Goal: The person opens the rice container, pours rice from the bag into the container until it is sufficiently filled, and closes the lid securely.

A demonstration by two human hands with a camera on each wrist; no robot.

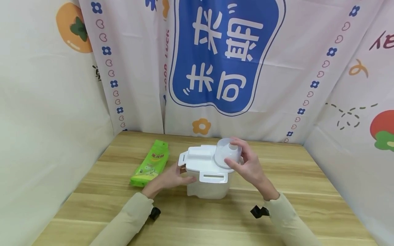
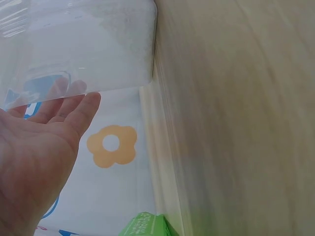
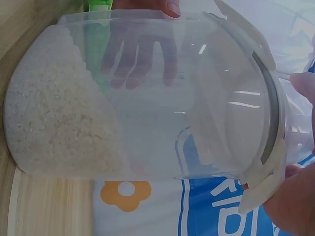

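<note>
A clear rice container (image 1: pixel 207 189) with a white lid (image 1: pixel 200 158) stands on the table. White rice (image 3: pixel 64 113) lies sloped in its bottom. At the lid's right end is a round translucent cup (image 1: pixel 223 155), which my right hand (image 1: pixel 250 167) grips between thumb and fingers. My left hand (image 1: pixel 172 176) rests against the container's left side, thumb toward the front. Through the clear wall, the right wrist view shows its extended fingers (image 3: pixel 140 59). In the left wrist view, the left hand (image 2: pixel 44 142) touches the container wall with its fingertips.
A green bag (image 1: pixel 152 164) lies left of the container on the wooden table (image 1: pixel 277 218). Printed cloth (image 1: pixel 283 89) hangs behind the table and along both sides. Black wrist straps show below each sleeve cuff.
</note>
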